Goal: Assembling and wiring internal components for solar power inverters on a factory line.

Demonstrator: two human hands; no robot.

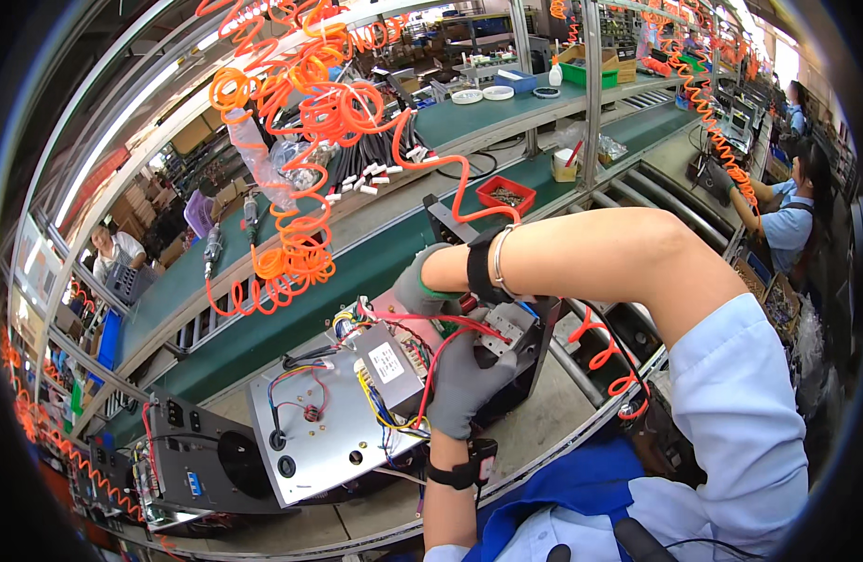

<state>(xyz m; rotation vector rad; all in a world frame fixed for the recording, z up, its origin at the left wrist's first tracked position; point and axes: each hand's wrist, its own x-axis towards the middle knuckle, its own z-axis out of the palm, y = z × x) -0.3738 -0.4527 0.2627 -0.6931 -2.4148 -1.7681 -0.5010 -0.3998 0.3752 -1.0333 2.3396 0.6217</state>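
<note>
My left hand (469,386), in a grey glove, reaches up from below to the open metal electrical unit (310,445). Its thumb and fingers are spread beside a light grey block (506,330), and red wires (438,361) run past the fingers. My right arm crosses over from the right. The gloved right hand (420,283) bends down at the unit's far side; its fingers are mostly hidden, so I cannot tell what they hold. Between the hands and the silver plate stands a grey box (389,361) with a white label, with bundles of coloured wires around it.
Another dark unit (197,459) stands at left. Orange coiled hoses (328,117) hang over the green bench (357,245), with powered drivers (213,245) at left. A red bin (506,194) of small parts lies beyond my arm. Rollers (670,201) and co-workers (789,211) are at right.
</note>
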